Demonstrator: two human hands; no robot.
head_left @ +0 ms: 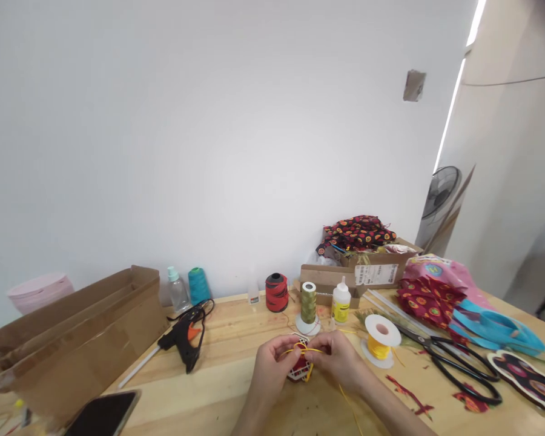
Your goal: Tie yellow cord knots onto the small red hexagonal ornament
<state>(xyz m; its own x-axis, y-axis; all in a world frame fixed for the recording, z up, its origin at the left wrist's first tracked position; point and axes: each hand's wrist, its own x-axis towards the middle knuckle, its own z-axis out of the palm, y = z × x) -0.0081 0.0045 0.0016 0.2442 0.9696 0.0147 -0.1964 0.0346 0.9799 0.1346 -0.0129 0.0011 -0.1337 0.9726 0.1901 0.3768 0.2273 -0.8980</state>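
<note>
My left hand [278, 358] and my right hand [335, 357] meet low in the middle of the head view, fingertips pinched on a thin yellow cord [315, 350]. The cord makes a small loop between them, and a loose tail hangs below my right hand. Just behind and under the fingers is a small dark red piece with a white lattice pattern [295, 372], partly hidden by my hands. A white spool of yellow cord [382, 330] stands right of my right hand. Beyond my fingers stands a cone of olive thread [308, 303].
A glue bottle [340, 303] and red-black thread spool [277, 293] stand behind. At right lie black scissors [463, 363], fabric scraps [409, 393] and a blue strap [497, 327]. At left are a glue gun [188, 336], cardboard box [86, 339] and phone [103, 415].
</note>
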